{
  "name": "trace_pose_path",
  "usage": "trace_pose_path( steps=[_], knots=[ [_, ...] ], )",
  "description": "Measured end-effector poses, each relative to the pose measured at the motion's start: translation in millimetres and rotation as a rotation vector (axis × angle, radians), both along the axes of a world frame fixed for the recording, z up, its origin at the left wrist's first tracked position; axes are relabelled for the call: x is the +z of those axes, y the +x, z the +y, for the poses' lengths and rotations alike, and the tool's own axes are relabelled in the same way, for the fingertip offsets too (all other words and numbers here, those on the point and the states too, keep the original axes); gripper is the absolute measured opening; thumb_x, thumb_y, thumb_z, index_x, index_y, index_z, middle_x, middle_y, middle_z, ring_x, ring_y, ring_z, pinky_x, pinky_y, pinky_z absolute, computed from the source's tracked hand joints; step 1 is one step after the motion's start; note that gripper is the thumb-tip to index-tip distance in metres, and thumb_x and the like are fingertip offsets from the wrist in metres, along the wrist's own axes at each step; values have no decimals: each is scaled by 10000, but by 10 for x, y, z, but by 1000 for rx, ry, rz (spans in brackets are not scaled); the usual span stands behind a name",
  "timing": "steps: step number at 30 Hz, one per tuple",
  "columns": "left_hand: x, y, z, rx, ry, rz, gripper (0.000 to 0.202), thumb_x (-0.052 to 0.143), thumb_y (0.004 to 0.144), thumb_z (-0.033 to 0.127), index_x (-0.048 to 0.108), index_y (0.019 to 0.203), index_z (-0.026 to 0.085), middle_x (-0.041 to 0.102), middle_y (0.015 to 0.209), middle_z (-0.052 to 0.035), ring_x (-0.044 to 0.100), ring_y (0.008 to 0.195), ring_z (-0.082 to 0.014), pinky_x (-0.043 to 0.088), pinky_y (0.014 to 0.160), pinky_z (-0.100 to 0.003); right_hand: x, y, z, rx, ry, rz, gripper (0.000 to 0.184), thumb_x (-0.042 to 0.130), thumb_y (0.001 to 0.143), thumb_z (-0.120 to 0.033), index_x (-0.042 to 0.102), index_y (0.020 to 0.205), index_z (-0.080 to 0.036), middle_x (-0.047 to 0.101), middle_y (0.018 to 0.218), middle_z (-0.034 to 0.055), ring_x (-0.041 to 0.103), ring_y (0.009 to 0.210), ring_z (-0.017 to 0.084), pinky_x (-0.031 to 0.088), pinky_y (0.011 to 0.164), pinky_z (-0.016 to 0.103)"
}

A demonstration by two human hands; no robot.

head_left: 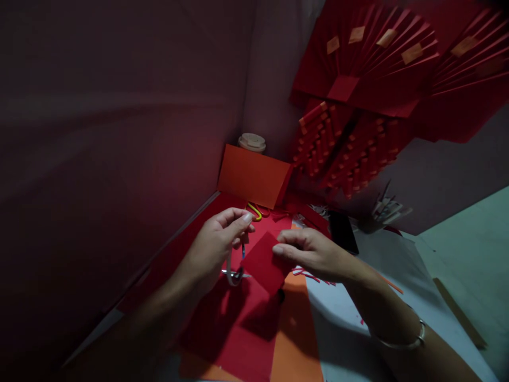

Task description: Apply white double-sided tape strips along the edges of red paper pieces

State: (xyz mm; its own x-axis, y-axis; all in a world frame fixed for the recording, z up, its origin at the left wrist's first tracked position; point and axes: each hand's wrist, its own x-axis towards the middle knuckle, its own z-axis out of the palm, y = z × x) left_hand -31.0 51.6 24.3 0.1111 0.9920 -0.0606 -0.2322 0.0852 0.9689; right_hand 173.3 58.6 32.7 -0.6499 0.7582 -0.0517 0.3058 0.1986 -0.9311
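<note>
the right fingers [280, 249] pinch the red square [264, 265] by its upper right edge, thumb on the near face; it hangs tilted above the red sheet [254, 353]. the left fingers [247, 217] are drawn together, thumb against forefinger, apart from the square; whether they grip anything cannot be told. a pale loop [229, 268] hangs just below them, its nature unclear.

the step in hand seems to be readying the square; the next move would call for a steady right pinch and the left fingers free to meet the opposite edge.

both forearms slant inward from the lower corners, hands level and close, backs partly up. a bangle [421, 334] rings the right wrist. beyond, on the desk [338, 334], lie a phone [344, 232] and an orange card [254, 178].
</note>
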Motion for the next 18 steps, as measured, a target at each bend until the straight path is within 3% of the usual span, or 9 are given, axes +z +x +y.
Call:
trace_pose_path(
  steps=[5, 9, 13, 16, 18],
  knots=[
    [65, 55, -58, -59, -38, 15, 234, 677, 768, 407, 628, 752, 179, 550, 654, 32, 418, 520, -90, 308, 525, -231, -16, 10, -44, -325, 73, 123, 329, 575, 885, -443, 561, 709, -166, 515, 603, -41, 407, 515, 78, 352, 505, 209],
    [113, 97, -114, -122, -12, 41, 247, 648, 792, 407, 610, 700, 182, 477, 568, 46, 365, 511, -102, 280, 516, -240, -47, -3, -42, -335, 57, 162, 333, 602, 870, -455, 587, 709, -163, 514, 576, -48, 411, 495, 74, 339, 489, 203],
    [102, 73, -103, -101, 5, -32, 267, 653, 796, 353, 558, 616, 180, 437, 580, 49, 350, 524, -99, 289, 519, -234, -143, -13, -9, -401, 2, 277, 420, 400, 953, -518, 639, 898, -177, 553, 642, -17, 494, 543, 103, 387, 511, 214],
    [86, 50, -96, -143, -91, -89, 230, 647, 792, 379, 603, 683, 182, 512, 620, 26, 438, 551, -114, 338, 549, -245, -191, -63, -18, -397, 260, 208, 282, 515, 915, -352, 605, 1134, -199, 636, 1014, 60, 594, 897, 169, 468, 794, 288],
    [82, 53, -108, -207, -147, -126, 209, 655, 784, 383, 636, 737, 180, 566, 658, 8, 493, 579, -126, 366, 575, -255, -211, -117, -51, -303, 435, 105, 394, 602, 823, -219, 562, 1215, -208, 597, 1187, 76, 557, 1056, 202, 436, 917, 328]
  ],
)
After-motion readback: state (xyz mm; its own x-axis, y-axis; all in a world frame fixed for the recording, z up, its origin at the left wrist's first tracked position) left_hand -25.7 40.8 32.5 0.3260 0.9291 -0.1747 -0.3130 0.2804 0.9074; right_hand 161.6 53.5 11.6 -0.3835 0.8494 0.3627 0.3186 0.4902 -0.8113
